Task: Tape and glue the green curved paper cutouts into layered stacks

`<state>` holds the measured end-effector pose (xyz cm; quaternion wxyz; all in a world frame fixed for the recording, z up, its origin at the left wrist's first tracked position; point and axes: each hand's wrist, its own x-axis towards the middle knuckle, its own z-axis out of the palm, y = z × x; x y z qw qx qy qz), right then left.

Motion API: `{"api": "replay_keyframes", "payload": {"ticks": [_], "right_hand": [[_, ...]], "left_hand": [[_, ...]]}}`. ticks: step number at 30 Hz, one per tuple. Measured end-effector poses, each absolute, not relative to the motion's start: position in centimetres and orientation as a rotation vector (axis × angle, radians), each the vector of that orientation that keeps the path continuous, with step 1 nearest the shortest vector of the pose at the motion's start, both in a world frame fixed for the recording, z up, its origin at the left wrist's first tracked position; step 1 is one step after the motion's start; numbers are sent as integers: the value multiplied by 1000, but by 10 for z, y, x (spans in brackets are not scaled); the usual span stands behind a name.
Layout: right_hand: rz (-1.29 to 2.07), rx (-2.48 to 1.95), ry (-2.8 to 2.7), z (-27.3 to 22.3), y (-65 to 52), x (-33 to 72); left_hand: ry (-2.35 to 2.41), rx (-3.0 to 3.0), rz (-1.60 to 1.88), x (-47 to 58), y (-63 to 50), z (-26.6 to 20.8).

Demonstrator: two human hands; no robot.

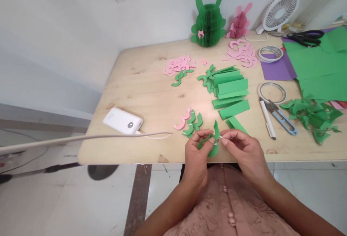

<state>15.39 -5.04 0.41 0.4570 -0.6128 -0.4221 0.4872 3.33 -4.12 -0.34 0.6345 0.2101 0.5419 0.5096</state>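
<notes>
My left hand [197, 158] is closed on a curved green paper cutout [213, 151] at the table's front edge. Close to the cutout's right side, my right hand [248, 152] pinches a small white strip [221, 137], which looks like a bit of tape. Just beyond my left fingers lie several wavy green paper pieces [191, 125] with small white patches on them, beside a pink wavy piece [182, 120]. A row of folded green paper strips [232, 87] stretches away in front of my right hand.
Behind stand a green paper rabbit [208, 22], a pink one [240, 24] and a white fan [281, 12]. To the right lie tape rolls [271, 93], a white pen [268, 118], blue-handled scissors [283, 118] and green scraps [314, 118]. A white power bank [121, 120] with a cable sits left.
</notes>
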Motion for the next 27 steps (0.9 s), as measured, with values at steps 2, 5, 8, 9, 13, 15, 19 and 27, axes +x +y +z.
{"api": "replay_keyframes", "payload": {"ticks": [2,5,8,9,13,15,19,27], "right_hand": [[1182,-1509,-1051,3,-52,155],[1157,-1507,-1068,2,-54,157],[1147,-1513,-1077,2,-55,157],[1144,-1523,-1075,2,-54,157],[1143,-1583,-1043,3,-52,156],[1134,-1602,-1036,3,-51,156],[1082,-1619,-1067,3,-50,156],[994,-1653,-1213,6,-54,158]], "left_hand": [[1258,508,1152,34,-41,-4],[1271,516,1147,35,-41,-3],[1258,515,1151,36,-42,-2],[1253,516,1150,36,-42,-2],[1262,541,1135,37,-44,-2],[1266,564,1129,37,-45,-2],[1227,587,1113,35,-46,-1],[1145,725,930,17,-36,7]]}}
